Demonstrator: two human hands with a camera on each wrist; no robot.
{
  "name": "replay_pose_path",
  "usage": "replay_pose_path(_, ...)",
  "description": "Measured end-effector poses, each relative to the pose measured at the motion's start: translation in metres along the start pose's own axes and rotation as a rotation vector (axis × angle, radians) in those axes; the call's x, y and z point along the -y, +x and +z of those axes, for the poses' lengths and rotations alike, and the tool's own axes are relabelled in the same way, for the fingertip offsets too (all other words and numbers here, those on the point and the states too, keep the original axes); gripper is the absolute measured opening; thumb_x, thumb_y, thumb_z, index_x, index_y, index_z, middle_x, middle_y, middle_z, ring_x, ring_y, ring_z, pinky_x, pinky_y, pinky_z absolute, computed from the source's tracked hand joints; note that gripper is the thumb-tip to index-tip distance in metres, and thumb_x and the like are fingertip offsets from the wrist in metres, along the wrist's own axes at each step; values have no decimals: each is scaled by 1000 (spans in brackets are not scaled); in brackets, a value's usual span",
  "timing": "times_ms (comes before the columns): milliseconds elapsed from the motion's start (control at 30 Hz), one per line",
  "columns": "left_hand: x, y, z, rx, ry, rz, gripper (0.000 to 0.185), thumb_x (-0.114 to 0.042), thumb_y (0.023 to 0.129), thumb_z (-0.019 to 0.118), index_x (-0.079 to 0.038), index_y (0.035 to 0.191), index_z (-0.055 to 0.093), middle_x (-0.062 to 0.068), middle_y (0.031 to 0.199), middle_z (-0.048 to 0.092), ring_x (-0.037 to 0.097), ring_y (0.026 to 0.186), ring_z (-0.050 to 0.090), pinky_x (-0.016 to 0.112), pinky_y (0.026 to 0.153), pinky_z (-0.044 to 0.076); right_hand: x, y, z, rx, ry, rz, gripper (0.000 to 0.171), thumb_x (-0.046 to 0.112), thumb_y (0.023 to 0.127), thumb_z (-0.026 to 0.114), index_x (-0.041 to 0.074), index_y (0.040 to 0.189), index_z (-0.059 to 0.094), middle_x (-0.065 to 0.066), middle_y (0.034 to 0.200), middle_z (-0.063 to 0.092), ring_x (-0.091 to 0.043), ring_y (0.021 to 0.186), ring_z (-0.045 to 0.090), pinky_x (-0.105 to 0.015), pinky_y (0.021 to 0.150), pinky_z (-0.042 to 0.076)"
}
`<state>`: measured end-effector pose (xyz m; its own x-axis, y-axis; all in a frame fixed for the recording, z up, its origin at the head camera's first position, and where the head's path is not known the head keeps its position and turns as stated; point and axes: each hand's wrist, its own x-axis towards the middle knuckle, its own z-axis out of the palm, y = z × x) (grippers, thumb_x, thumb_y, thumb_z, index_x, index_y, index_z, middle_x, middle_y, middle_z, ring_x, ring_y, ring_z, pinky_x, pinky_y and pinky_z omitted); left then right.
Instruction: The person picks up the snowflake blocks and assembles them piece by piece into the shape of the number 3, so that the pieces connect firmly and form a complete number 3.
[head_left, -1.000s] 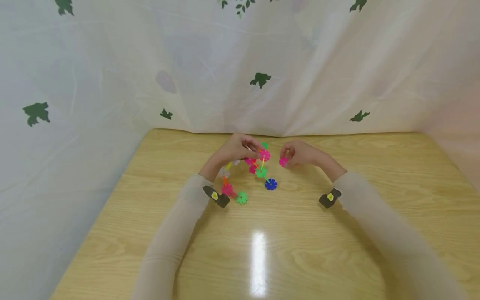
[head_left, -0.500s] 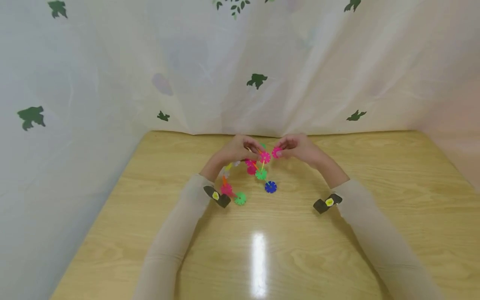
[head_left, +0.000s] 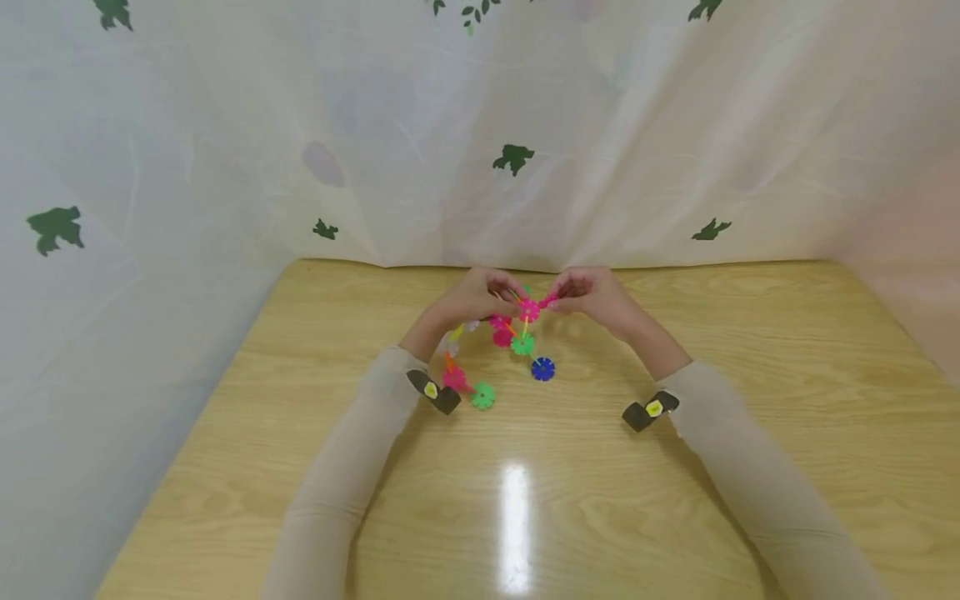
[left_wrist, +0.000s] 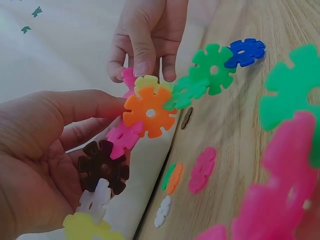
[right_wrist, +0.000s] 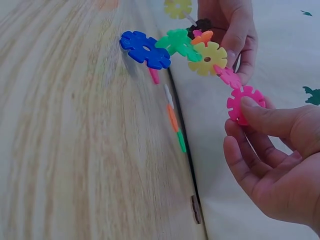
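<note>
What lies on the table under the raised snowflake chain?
Under the chain, loose flat pieces lie on the table by the curtain: pink, orange, green, white. The left hand hides anything beneath it.

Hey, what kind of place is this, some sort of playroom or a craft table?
Probably a tabletop set-up for recording rather than a playroom: a bare wooden table, a leaf-printed white sheet hung round it, and hands joining a chain of plastic snowflake discs.
</note>
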<state>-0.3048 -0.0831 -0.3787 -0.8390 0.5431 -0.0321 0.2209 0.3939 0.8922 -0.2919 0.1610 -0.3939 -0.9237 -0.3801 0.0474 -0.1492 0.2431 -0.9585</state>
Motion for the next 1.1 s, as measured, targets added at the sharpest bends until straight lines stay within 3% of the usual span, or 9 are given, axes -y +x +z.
replay_pose_path(133, -1, -1, 2, 0, -10, 4, 17, -5, 87, 76, -2, 103, 75, 18, 100, 74, 14, 82, 67, 21, 60, 48, 1, -1, 1, -6, -1, -7, 12, -5, 90, 72, -9, 100, 67, -7, 90, 73, -9, 82, 69, -38, 86, 63)
replay_pose_path(367, -1, -1, 2, -2, -20, 6, 16, -5, 88, 76, -2, 103, 75, 17, 98, 74, 13, 80, 67, 20, 59, 48, 4, -3, 4, -1, 20, -40, 13, -9, 88, 72, -14, 99, 66, -1, 86, 74, -14, 81, 71, -37, 84, 63)
replay_pose_path(533, -1, -1, 4, -9, -28, -7, 17, -4, 87, 76, 0, 103, 75, 14, 96, 75, 12, 81, 67, 20, 62, 51, 3, -2, 5, -5, 8, -81, 6, -9, 87, 73, -7, 92, 71, -2, 84, 74, -10, 79, 71, -38, 82, 64)
replay_pose_path(767, -3, -2, 6, -44, -75, -34, 19, -1, 85, 76, 3, 103, 76, 9, 90, 76, 10, 77, 67, 19, 62, 52, 1, -2, 6, -25, 5, -146, 18, -11, 85, 74, 7, 83, 76, -7, 83, 76, -9, 75, 72, -33, 75, 64)
replay_pose_path(933, -6, -3, 7, -61, -73, -30, 18, -1, 84, 76, 4, 102, 76, 9, 88, 77, 9, 75, 67, 19, 63, 53, 1, -3, 5, -30, 8, -170, 12, -9, 84, 76, 3, 84, 77, -8, 82, 76, -9, 74, 72, -28, 71, 63)
replay_pose_path(1100, -8, -5, 7, -52, -62, -21, 18, 0, 84, 77, 3, 102, 77, 10, 89, 77, 10, 75, 68, 20, 63, 54, 1, -4, 3, -6, 10, -180, 9, -7, 84, 77, 3, 84, 78, -9, 83, 76, -12, 75, 73, -34, 74, 64)
